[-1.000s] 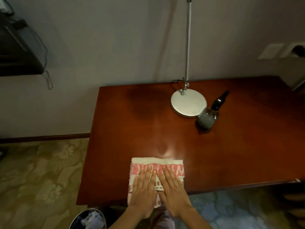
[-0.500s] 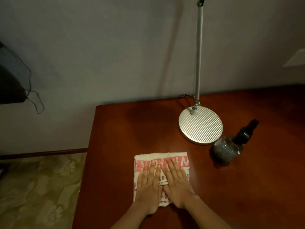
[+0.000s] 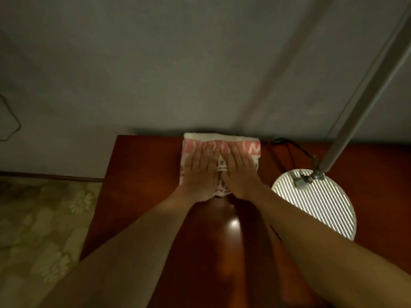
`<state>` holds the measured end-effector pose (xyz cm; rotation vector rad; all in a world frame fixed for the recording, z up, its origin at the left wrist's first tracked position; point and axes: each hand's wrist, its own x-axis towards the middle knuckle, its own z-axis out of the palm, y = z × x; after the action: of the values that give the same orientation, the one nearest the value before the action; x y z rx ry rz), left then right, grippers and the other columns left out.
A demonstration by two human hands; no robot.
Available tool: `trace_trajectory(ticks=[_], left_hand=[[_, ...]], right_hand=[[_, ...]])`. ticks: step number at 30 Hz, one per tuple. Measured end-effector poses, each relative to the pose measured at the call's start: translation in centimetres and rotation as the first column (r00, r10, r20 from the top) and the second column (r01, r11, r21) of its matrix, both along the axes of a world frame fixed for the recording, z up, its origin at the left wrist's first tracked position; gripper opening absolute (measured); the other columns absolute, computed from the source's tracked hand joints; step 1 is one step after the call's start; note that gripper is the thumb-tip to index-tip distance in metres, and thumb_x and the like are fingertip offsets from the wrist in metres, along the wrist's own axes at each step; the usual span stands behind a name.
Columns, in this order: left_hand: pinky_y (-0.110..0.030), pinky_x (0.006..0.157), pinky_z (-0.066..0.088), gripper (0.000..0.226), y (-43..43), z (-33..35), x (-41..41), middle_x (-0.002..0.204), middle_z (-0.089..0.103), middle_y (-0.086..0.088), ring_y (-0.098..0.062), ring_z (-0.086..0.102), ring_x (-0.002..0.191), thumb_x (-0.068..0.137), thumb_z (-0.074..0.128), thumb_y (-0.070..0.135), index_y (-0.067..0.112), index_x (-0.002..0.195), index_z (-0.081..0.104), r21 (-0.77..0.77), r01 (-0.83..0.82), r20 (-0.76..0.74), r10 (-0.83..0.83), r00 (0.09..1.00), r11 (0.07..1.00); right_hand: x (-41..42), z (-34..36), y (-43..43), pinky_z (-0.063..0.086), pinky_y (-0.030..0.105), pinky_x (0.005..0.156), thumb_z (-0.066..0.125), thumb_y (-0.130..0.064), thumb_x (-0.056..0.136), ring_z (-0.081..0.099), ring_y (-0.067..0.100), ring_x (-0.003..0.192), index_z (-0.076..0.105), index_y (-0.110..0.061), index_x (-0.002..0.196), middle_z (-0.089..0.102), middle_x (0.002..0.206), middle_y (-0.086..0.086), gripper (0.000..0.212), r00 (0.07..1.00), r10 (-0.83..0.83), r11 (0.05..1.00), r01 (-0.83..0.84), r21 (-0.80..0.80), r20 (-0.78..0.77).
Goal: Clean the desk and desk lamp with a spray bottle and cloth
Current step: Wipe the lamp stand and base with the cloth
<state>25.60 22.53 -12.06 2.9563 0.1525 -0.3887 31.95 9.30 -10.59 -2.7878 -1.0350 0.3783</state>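
A folded white cloth with a red pattern (image 3: 252,149) lies on the red-brown wooden desk (image 3: 138,174), at its far edge against the wall. My left hand (image 3: 200,173) and my right hand (image 3: 240,172) lie flat side by side on the cloth, pressing it down with the fingers pointing at the wall. Both arms are stretched far forward. The desk lamp's round ribbed silver base (image 3: 322,210) stands just right of my right forearm, and its pole (image 3: 367,85) rises to the upper right. The spray bottle is out of view.
A grey wall (image 3: 178,63) runs along the desk's far edge. The lamp's black cord (image 3: 289,145) trails on the desk between cloth and base. The desk's left edge drops to a patterned carpet (image 3: 44,218). A thin wire (image 3: 11,125) hangs at far left.
Both hands have pushed the cloth from the desk's near edge across to its far edge by the wall. The view has moved forward and the spray bottle has left it.
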Motion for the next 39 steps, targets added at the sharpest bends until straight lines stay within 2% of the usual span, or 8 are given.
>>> trace_trajectory(ticks=[5, 9, 17, 23, 29, 32, 35, 39], left_hand=[[-0.044, 0.115, -0.013, 0.089, 0.4, 0.7, 1.9, 0.156, -0.027, -0.006, -0.028, -0.026, 0.143, 0.092, 0.039, 0.054, 0.016, 0.149, -0.019, -0.012, -0.039, 0.023, 0.039, 0.999, 0.999], [-0.046, 0.116, -0.012, 0.074, -0.2, 1.1, 0.5, 0.156, -0.028, -0.003, -0.026, -0.027, 0.143, 0.094, 0.019, 0.051, 0.019, 0.148, -0.021, -0.05, -0.069, -0.015, 0.068, 0.998, 0.996], [-0.043, 0.116, -0.019, 0.069, -5.8, 3.3, -13.6, 0.147, -0.042, 0.0, -0.022, -0.037, 0.137, 0.1, 0.021, 0.041, 0.021, 0.145, -0.027, -0.127, -0.041, -0.138, 0.023, 0.99, 0.991], [-0.043, 0.115, -0.018, 0.065, -9.4, 3.2, -26.7, 0.147, -0.042, 0.001, -0.023, -0.036, 0.138, 0.101, 0.019, 0.037, 0.022, 0.144, -0.029, -0.144, 0.013, -0.149, -0.034, 0.988, 0.989], [-0.034, 0.106, -0.029, 0.067, -10.1, 3.4, -36.7, 0.15, -0.038, -0.001, -0.02, -0.038, 0.138, 0.099, 0.014, 0.041, 0.028, 0.132, -0.043, -0.109, 0.045, -0.113, -0.057, 0.992, 0.993], [-0.039, 0.111, -0.004, 0.062, -8.8, 2.3, -40.0, 0.159, 0.004, -0.011, -0.027, 0.003, 0.143, 0.098, 0.013, 0.044, 0.018, 0.152, -0.002, -0.101, 0.027, -0.187, -0.046, 0.981, 0.995], [-0.038, 0.111, -0.005, 0.064, -7.4, 2.2, -42.1, 0.158, 0.004, -0.01, -0.027, 0.003, 0.142, 0.096, -0.002, 0.05, 0.019, 0.152, -0.003, -0.114, -0.006, -0.259, -0.024, 0.966, 0.993], [-0.024, 0.091, -0.039, 0.06, -4.9, 2.8, -44.7, 0.128, -0.061, 0.015, -0.006, -0.052, 0.121, 0.069, -0.026, 0.067, 0.041, 0.112, -0.059, -0.179, -0.009, -0.084, -0.006, 0.996, 0.984]], right_hand=[[2.1, -0.2, 0.9, -0.01, 0.036, 0.117, -0.008, -0.055, 0.067, -0.009, 0.027, 0.148, 0.002, -0.009, 0.152, -0.005, 0.16, 0.013, 0.097, 0.999, 0.005, 1.0, -0.004, -0.005, 0.039], [0.3, 0.1, 0.3, -0.009, 0.038, 0.119, -0.01, -0.053, 0.065, -0.015, 0.024, 0.147, -0.004, -0.012, 0.152, -0.013, 0.16, 0.011, 0.096, 1.0, -0.007, 1.0, 0.007, -0.022, -0.027], [-14.1, 0.4, -5.6, -0.015, 0.04, 0.118, -0.009, -0.054, 0.069, -0.032, 0.022, 0.14, -0.022, -0.014, 0.143, -0.034, 0.147, 0.003, 0.086, 0.989, -0.029, 0.995, 0.015, -0.104, -0.143], [-28.1, -0.1, -9.8, 0.016, 0.041, 0.107, 0.037, -0.046, 0.082, 0.007, 0.023, 0.143, 0.014, -0.009, 0.148, 0.038, 0.149, 0.014, 0.079, 0.99, -0.14, 0.989, 0.138, -0.058, -0.029], [-38.6, 0.4, -11.0, 0.011, 0.042, 0.11, 0.034, -0.05, 0.089, 0.01, 0.027, 0.143, 0.016, -0.009, 0.15, 0.04, 0.148, 0.012, 0.076, 0.989, -0.138, 0.987, 0.133, -0.086, -0.045], [-41.3, 0.6, -9.8, 0.011, 0.042, 0.11, 0.04, -0.05, 0.08, 0.011, 0.027, 0.141, 0.035, -0.009, 0.14, 0.046, 0.143, 0.011, 0.073, 0.99, -0.131, 0.989, 0.126, -0.079, -0.05], [-42.8, 0.6, -8.1, 0.019, 0.047, 0.117, 0.031, -0.048, 0.083, -0.006, 0.028, 0.143, 0.028, -0.01, 0.142, 0.028, 0.15, 0.014, 0.071, 0.99, -0.14, 0.989, 0.138, -0.049, -0.03], [-44.8, 1.1, -5.0, -0.015, 0.047, 0.116, -0.005, -0.052, 0.079, -0.039, 0.029, 0.134, -0.026, -0.018, 0.138, -0.036, 0.147, 0.008, 0.071, 0.993, -0.009, 0.998, 0.001, -0.067, -0.115]])
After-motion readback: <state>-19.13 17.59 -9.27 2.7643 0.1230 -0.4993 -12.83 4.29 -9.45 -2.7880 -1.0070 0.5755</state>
